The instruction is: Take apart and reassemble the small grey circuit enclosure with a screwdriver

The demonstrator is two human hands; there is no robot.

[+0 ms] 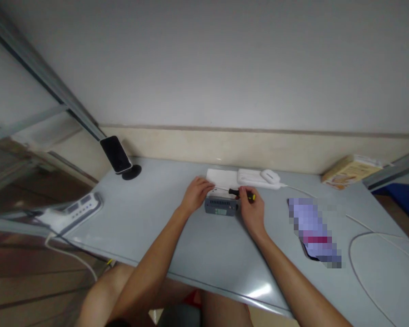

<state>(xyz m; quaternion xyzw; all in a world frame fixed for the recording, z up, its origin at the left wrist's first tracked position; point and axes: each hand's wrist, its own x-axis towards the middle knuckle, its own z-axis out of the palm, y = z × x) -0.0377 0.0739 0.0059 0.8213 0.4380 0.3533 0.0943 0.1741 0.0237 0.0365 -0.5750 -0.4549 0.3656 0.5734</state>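
A small grey box-shaped device [221, 206] with vents and a green label lies on the grey table [177, 236]. My left hand [197, 193] rests on its left top edge and holds it steady. In my right hand [252, 210] is a screwdriver [241, 194] with a black and yellow handle. Its shaft points left across the top of the device. A white pad or sheet [221, 176] lies just behind the device.
A phone on a black stand [117, 155] is at the back left. A white power strip [73, 211] sits at the left edge. A white charger block [259, 178] with its cable [357, 236] runs right. A blurred-out object [313, 231] and a tan box [351, 170] lie to the right.
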